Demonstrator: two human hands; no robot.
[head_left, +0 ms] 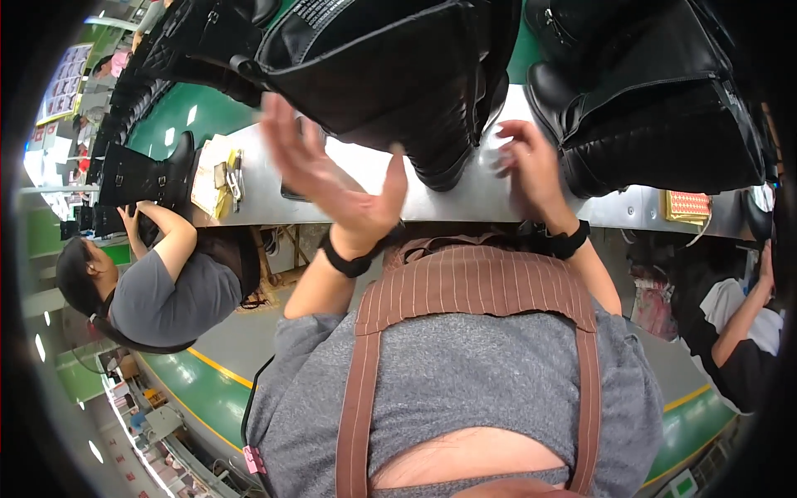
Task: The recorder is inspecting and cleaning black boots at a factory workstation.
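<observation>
A tall black boot (390, 87) stands on the metal bench in front of me, its wide shaft opening tilted toward me. To its left, my left hand (336, 178) is raised with fingers spread and nothing in it; its fingertips overlap the boot's edge, and I cannot tell if they touch. On the other side, my right hand (535, 166) hovers by the boot's lower part with loosely bent fingers. Its fingertips are partly blurred, and no held thing shows. Beside that hand, another black boot (664, 129) with a zip leans on the bench.
The metal bench (241, 212) borders a green surface (158, 116) lined with more black boots. Yellow papers (213, 178) and a pen (237, 178) lie at left, a red-patterned pad (687, 205) at right. A co-worker at left handles a buckled boot (137, 176); another person sits at far right.
</observation>
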